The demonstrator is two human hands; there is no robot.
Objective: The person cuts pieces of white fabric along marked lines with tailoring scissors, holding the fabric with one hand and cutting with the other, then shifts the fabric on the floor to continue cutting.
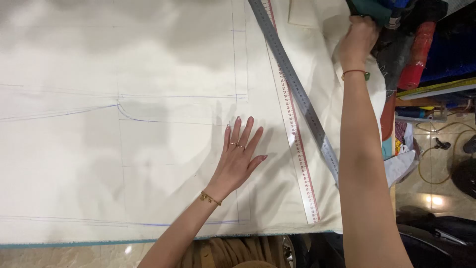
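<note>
A large sheet of cream fabric [148, 164] covers the table, marked with thin blue pattern lines. My left hand [238, 159] lies flat on it with fingers spread, wearing rings and a gold bracelet. My right hand [358, 39] reaches to the far right, its fingers closed among the dark folded cloth [391, 15] at the fabric's far edge; what it grips is hidden. A long grey metal ruler [297, 94] lies diagonally between the hands. Beside it rests a clear ruler with red markings [297, 144].
Rolls and stacks of red, blue and dark cloth [421, 49] crowd the right side. A yellow measuring strip [436, 87] lies over them. The table's near edge [99, 243] runs along the bottom. Cables [441, 144] lie on the shiny floor at right.
</note>
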